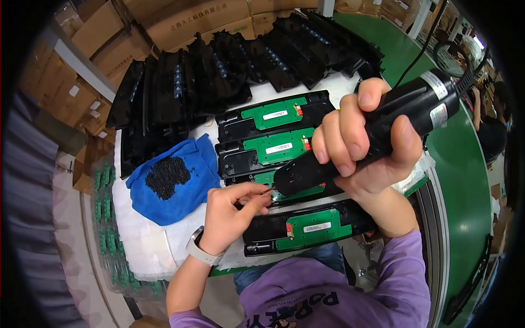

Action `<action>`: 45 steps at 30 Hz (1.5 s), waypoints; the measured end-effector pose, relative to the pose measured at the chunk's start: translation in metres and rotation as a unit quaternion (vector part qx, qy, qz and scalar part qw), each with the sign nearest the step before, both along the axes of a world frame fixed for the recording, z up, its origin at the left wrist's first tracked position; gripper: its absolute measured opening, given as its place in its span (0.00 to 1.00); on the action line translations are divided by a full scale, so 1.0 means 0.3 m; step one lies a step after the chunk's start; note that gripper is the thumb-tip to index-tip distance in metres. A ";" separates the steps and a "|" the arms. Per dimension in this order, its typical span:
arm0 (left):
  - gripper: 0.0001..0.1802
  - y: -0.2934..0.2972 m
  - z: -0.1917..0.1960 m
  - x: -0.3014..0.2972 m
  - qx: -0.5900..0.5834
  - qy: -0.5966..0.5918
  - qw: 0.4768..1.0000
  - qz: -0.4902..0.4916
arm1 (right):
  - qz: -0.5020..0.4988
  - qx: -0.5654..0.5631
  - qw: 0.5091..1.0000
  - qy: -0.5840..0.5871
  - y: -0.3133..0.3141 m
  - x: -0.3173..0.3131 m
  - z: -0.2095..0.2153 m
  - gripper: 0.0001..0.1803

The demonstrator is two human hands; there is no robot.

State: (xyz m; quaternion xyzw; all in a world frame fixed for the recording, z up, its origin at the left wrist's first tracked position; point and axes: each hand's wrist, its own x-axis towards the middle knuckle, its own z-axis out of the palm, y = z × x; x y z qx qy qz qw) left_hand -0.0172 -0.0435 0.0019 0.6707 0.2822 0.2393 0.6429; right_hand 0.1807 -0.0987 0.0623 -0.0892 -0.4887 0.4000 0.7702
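Black elec. driver (415, 101) was in the R hand (353, 136), fingers & thumb wrapped firmly round its body, nose angled down-left over the third (counting from far side) of four black panels (234, 157), each w/ a green circuit board (317, 226) on it. L hand (227, 213) was mostly curled, thumb & forefinger drawn tog. at the tip of the thin bit (267, 191); couldn't tell if anything small was held b/w them. Watch (203, 250) w/ pale strap on L wrist. Just L of the panels, a blue cloth (150, 208) lay on the white sheet (139, 235), w/ a heap of tiny black pcs (168, 177) on top. Black housings (164, 98) lay crowded along far side, cardboard boxes (191, 24) behind. Another person (490, 131) was in bkgd, far R.
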 end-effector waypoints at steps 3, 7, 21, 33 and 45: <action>0.04 0.019 -0.004 -0.005 0.188 0.068 0.977 0.074 | 0.012 -0.109 0.992 -0.065 -0.015 0.020 0.043 0.20; 0.04 0.035 -0.010 -0.013 0.091 0.023 0.992 0.089 | 0.014 -0.197 0.972 -0.130 -0.009 0.013 0.037 0.20; 0.07 0.023 -0.017 0.009 0.061 -0.021 0.997 0.040 | -0.055 -0.140 0.961 -0.233 0.008 -0.036 0.010 0.13; 0.07 0.011 -0.015 0.017 0.033 -0.041 0.999 0.000 | -0.084 -0.110 0.915 -0.380 -0.019 -0.016 0.038 0.10; 0.05 -0.002 0.002 0.005 0.035 -0.071 0.997 -0.012 | 0.053 -0.011 0.997 0.047 0.014 0.039 0.021 0.17</action>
